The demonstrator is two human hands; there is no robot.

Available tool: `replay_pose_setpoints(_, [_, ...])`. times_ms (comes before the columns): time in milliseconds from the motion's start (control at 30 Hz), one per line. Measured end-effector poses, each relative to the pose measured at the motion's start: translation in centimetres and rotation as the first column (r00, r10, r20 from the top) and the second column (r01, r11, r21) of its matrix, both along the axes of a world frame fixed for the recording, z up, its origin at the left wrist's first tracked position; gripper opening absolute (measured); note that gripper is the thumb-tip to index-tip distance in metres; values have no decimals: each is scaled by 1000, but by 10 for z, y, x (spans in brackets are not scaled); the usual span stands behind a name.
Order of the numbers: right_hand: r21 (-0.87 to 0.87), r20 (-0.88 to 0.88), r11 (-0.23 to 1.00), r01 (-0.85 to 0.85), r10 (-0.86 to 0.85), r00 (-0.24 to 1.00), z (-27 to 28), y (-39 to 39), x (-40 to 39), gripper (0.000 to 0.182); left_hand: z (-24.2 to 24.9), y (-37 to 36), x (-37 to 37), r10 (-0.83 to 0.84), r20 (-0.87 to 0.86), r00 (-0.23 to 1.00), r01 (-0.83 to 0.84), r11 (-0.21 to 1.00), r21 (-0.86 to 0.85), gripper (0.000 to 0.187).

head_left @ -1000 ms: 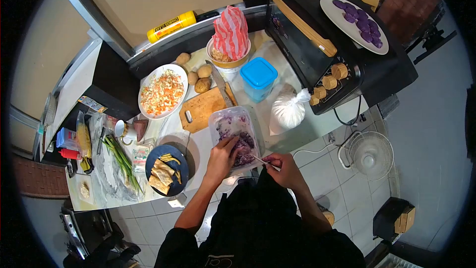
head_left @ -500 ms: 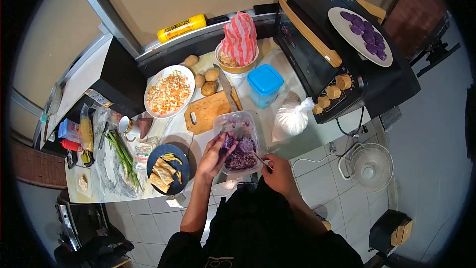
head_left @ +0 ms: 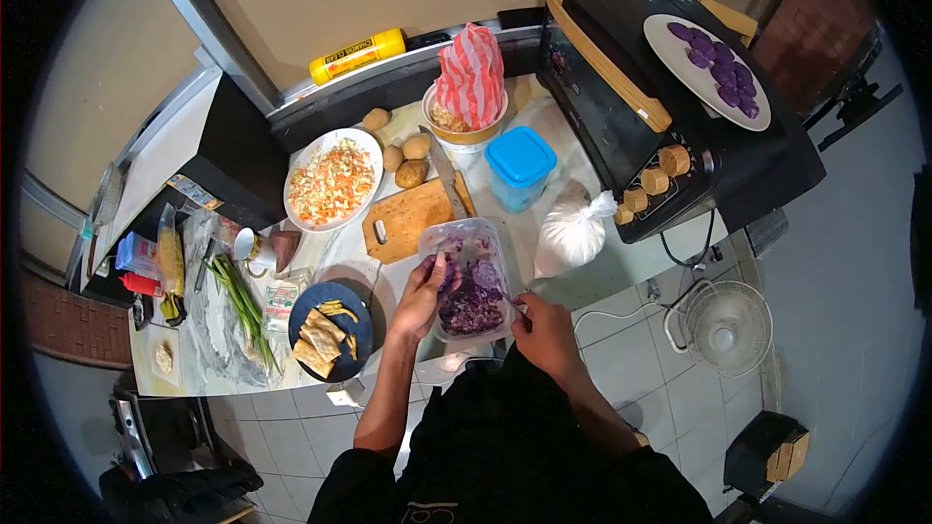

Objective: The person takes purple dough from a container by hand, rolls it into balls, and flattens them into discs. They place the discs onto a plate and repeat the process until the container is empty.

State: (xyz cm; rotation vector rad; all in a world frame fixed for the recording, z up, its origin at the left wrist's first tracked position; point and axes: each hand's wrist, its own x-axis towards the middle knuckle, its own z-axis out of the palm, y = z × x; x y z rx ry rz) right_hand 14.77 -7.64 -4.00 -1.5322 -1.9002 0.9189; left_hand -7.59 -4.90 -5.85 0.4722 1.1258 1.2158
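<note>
A clear plastic container [head_left: 466, 333] of purple mash and chunks stands at the counter's front edge. At its left wall is my left hand [head_left: 418, 299], its fingers together along the rim, and whether a chunk is between them is hidden. My right hand [head_left: 544, 333] is closed around the handle of a metal utensil [head_left: 515, 304] that reaches over the container's right rim into the mash. Behind the container lies a wooden cutting board [head_left: 408, 218] with a knife [head_left: 446, 180] across its right end.
Left are a dark plate [head_left: 357, 361] of rolled food and a white bowl [head_left: 293, 213] of chopped vegetables. Behind stand potatoes [head_left: 412, 174] and a blue-lidded tub [head_left: 521, 155]. On the right are a tied bag [head_left: 573, 233] and a black oven [head_left: 607, 68] with a plate of purple slices [head_left: 670, 58].
My left hand has drawn back from over the mash to the container's left rim, and its fingers have come together. My right hand has barely moved with the utensil.
</note>
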Motion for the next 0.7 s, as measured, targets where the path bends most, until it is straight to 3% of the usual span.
replay_pose_setpoints(33, [50, 28, 999, -10, 8, 1000, -3, 1, -3, 31, -4, 4, -6, -51, 20, 999, 51, 999, -5, 41])
replay_pose_setpoints(267, [176, 311, 967, -186, 124, 942, -18, 20, -29, 23, -14, 5, -11, 40, -35, 999, -36, 995, 93, 37])
replay_pose_setpoints(467, [149, 314, 955, -256, 200, 928, -23, 24, -46, 21, -19, 5, -14, 103, -14, 995, -100, 983, 153, 34])
replay_pose_setpoints(700, [120, 147, 957, -266, 248, 958, -42, 18, -49, 23, -29, 7, -25, 71, 54, 996, -81, 972, 219, 32])
